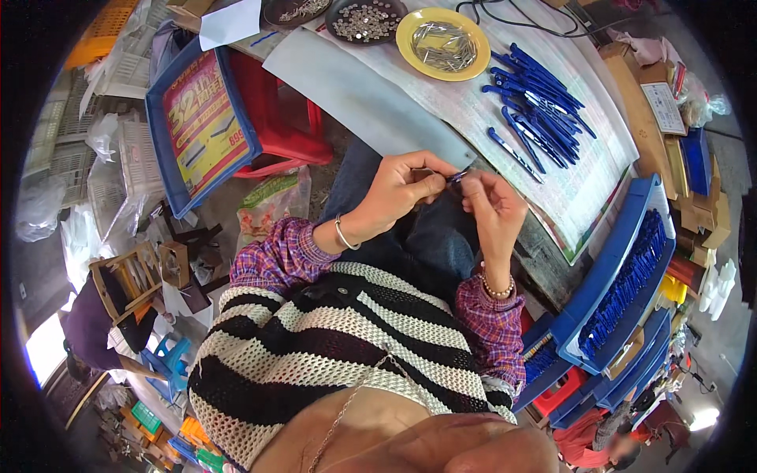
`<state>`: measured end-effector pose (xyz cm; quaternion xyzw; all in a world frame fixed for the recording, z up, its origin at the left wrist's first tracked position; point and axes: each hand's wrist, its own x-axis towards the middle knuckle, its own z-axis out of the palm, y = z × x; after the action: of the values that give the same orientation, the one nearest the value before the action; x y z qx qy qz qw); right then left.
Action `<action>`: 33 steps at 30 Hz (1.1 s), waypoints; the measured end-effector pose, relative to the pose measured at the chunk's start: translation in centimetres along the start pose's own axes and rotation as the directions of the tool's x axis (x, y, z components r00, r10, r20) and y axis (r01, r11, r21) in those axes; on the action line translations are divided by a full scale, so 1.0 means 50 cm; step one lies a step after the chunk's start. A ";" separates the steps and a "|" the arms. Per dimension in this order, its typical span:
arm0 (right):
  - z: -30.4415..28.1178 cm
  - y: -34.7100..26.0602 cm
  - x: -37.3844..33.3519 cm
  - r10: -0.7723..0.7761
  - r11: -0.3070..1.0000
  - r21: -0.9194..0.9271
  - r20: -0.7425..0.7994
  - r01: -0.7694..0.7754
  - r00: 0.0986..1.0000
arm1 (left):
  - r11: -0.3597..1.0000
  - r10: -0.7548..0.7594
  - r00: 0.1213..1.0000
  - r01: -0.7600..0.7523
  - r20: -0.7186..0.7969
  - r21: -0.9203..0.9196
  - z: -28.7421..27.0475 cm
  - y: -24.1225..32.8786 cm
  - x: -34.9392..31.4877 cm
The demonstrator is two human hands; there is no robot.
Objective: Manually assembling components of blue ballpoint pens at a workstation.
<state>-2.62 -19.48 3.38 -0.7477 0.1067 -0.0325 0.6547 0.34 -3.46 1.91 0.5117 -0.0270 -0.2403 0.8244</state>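
Observation:
Both of my hands meet in front of me, near the edge of the worktable. My left hand (pixel 404 188) pinches one side of a small dark blue plastic piece (pixel 456 177). From the other side my right hand (pixel 494 206) grips it between thumb and fingers, which hide most of it. Right of my hands lies a pile of slim blue plastic pieces (pixel 544 106) on the pale sheet (pixel 607 177), with one piece (pixel 514 155) apart from the rest. A yellow plate (pixel 404 39) of thin metal pieces stands beyond, beside a dark bowl (pixel 337 35) of round metal discs.
A long grey board (pixel 363 94) lies on the table's left part. To the right stands a blue tray (pixel 603 268) packed with blue pieces. At left are a blue crate (pixel 160 150) and a red stool (pixel 296 146). Black cables (pixel 544 29) cross the far table.

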 end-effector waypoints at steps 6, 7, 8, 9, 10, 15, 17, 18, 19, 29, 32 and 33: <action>0.012 0.007 -0.004 -0.170 0.965 -0.202 0.001 0.167 0.985 | 0.997 0.072 0.996 -0.074 0.061 0.023 0.007 -0.015 0.003; 0.008 0.011 -0.005 -0.114 0.978 -0.175 0.009 0.114 0.993 | 0.996 0.079 0.996 -0.081 0.051 0.029 0.001 -0.012 0.004; 0.008 0.014 -0.004 -0.127 0.977 -0.169 0.015 0.128 0.992 | 0.997 0.056 0.993 -0.060 0.103 0.038 -0.007 -0.008 0.008; 0.011 0.012 -0.004 -0.130 0.977 -0.167 0.024 0.132 0.991 | 0.998 0.032 0.987 -0.039 0.158 0.044 -0.016 -0.007 0.015; 0.011 0.004 -0.006 -0.092 0.985 -0.143 0.040 0.097 0.995 | 0.998 0.032 0.988 -0.040 0.150 0.048 -0.026 0.006 0.020; -0.011 -0.007 -0.016 -0.084 0.988 -0.119 0.109 0.097 0.991 | 0.470 0.347 0.920 -0.337 0.180 0.816 -0.201 0.145 0.053; -0.017 -0.007 -0.017 -0.082 0.985 -0.143 0.092 0.095 0.992 | 0.062 0.447 0.864 -0.291 0.234 0.955 -0.284 0.186 0.056; -0.020 -0.002 -0.017 -0.078 0.987 -0.136 0.096 0.091 0.992 | 0.013 0.447 0.856 -0.296 0.259 0.955 -0.282 0.184 0.057; -0.024 0.005 -0.016 -0.090 0.987 -0.120 0.103 0.103 0.991 | -0.036 0.446 0.849 -0.300 0.284 0.953 -0.276 0.178 0.058; -0.022 -0.011 -0.018 0.046 0.999 -0.017 0.122 -0.044 0.991 | -0.151 0.385 0.690 -0.608 0.613 0.780 -0.075 0.047 0.129; -0.021 -0.012 -0.025 0.048 0.999 -0.030 0.133 -0.045 0.990 | -0.144 0.366 0.710 -0.595 0.601 0.791 -0.073 0.048 0.124; -0.021 -0.010 -0.027 0.045 0.998 -0.038 0.117 -0.041 0.992 | -0.141 0.323 0.742 -0.576 0.588 0.805 -0.072 0.048 0.125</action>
<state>-4.05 -20.17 4.16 -0.7574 0.0846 0.0277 0.6468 7.78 -2.25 1.02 0.8531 -0.4339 0.1000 0.2720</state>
